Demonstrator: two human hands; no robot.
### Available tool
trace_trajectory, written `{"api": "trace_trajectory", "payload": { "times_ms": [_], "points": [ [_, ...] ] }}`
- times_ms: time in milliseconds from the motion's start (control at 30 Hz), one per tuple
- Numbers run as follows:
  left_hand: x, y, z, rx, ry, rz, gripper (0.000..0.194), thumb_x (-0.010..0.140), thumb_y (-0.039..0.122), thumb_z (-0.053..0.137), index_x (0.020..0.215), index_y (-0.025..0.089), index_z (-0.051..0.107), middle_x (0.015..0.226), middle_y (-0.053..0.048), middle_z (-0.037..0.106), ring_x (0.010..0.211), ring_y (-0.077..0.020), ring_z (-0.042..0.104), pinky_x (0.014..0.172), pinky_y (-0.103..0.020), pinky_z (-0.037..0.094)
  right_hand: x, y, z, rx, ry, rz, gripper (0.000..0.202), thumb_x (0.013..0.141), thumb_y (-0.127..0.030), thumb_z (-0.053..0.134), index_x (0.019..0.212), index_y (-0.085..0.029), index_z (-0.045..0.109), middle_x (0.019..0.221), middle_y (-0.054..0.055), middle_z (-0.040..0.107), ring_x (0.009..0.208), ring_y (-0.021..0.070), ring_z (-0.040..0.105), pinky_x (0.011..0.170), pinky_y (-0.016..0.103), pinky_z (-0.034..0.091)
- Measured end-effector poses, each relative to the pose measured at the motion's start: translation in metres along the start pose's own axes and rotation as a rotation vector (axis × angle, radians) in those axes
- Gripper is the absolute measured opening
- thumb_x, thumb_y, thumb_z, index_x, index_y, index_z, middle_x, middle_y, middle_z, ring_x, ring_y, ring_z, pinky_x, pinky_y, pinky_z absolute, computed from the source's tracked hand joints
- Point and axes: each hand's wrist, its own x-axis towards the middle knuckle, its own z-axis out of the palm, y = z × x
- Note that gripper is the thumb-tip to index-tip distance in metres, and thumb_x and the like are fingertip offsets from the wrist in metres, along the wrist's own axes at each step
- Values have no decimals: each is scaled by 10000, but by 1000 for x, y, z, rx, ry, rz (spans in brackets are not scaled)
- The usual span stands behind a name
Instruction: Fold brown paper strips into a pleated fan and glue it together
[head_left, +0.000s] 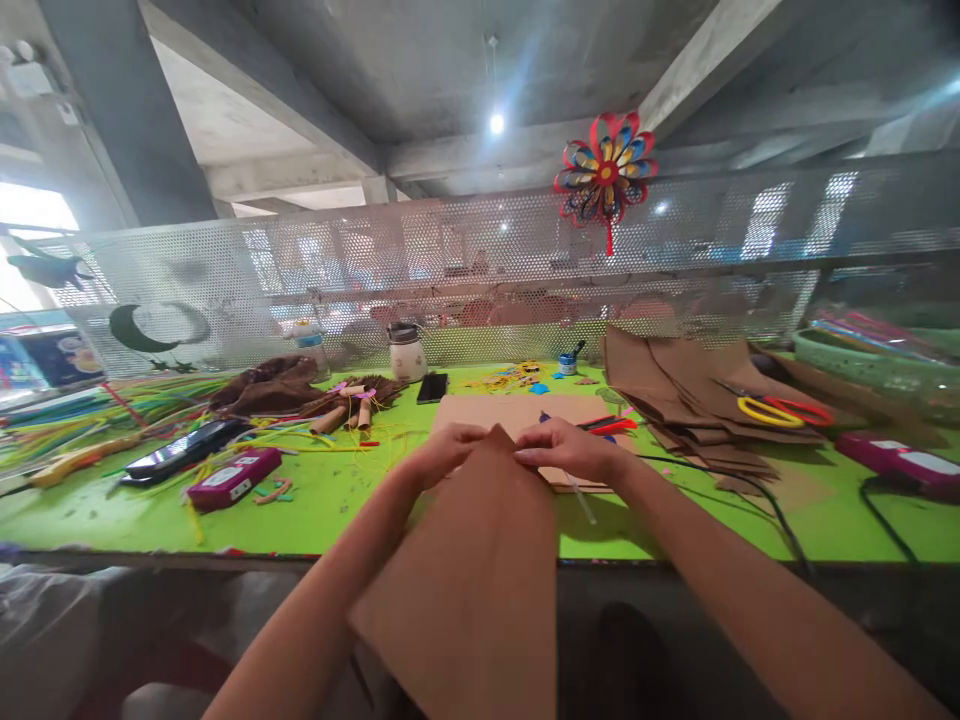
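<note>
A long sheet of brown paper point(480, 580) runs from the table toward me, past the front edge. Its far end comes to a folded point between my hands. My left hand point(452, 447) grips the left side of that point, fingers closed on the paper. On the right side, my right hand point(562, 447) pinches the fold with thumb and fingers. Beneath both hands lies a tan board point(465, 408). A glue gun point(607, 425) with red parts and a black cord sits just behind my right hand, partly hidden.
Brown paper sheets point(675, 390) are stacked at right, with yellow-and-red-handled scissors point(784, 412) on top. Purple boxes point(234, 478) lie left and right. A phone point(433, 388), white jar point(406, 352), paper rolls point(330, 418) and colored strips point(112, 410) spread across the green table point(315, 520). A perforated screen point(450, 260) stands behind.
</note>
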Motion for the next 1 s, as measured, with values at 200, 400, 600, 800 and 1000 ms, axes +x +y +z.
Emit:
{"api": "trace_trajectory", "payload": {
  "times_ms": [200,400,600,800,1000],
  "points": [
    [4,2,0,138,67,58,358,873,409,461,955,120,655,889,-72,657,803,-152,588,734,-280,464,9,16,5,-509,40,47,246,872,-247,464,756,-112,633,677,13,594,619,114,484,561,219,356],
    [10,-6,6,359,79,98,221,735,364,643,795,167,724,737,-37,632,721,-147,551,672,-247,411,19,31,13,-631,136,62,202,833,-252,539,824,-110,682,795,83,670,717,163,560,650,257,392],
    [9,-12,-4,483,103,49,189,732,326,625,725,172,735,704,-33,590,697,-142,521,630,-233,382,19,37,12,-682,141,67,171,809,-204,563,860,-130,707,860,91,688,783,175,595,717,265,424],
    [5,-19,-8,501,46,-26,181,721,264,582,765,160,724,763,-28,652,689,-131,559,593,-205,396,18,38,12,-712,122,69,173,801,-174,564,865,-133,719,843,82,693,788,169,605,732,256,431],
    [6,-26,-8,551,9,-32,229,746,285,560,839,154,723,742,-37,661,670,-140,569,574,-212,396,18,40,14,-764,120,75,174,804,-133,544,847,-129,712,838,81,683,785,157,599,726,240,420]
  ]
}}
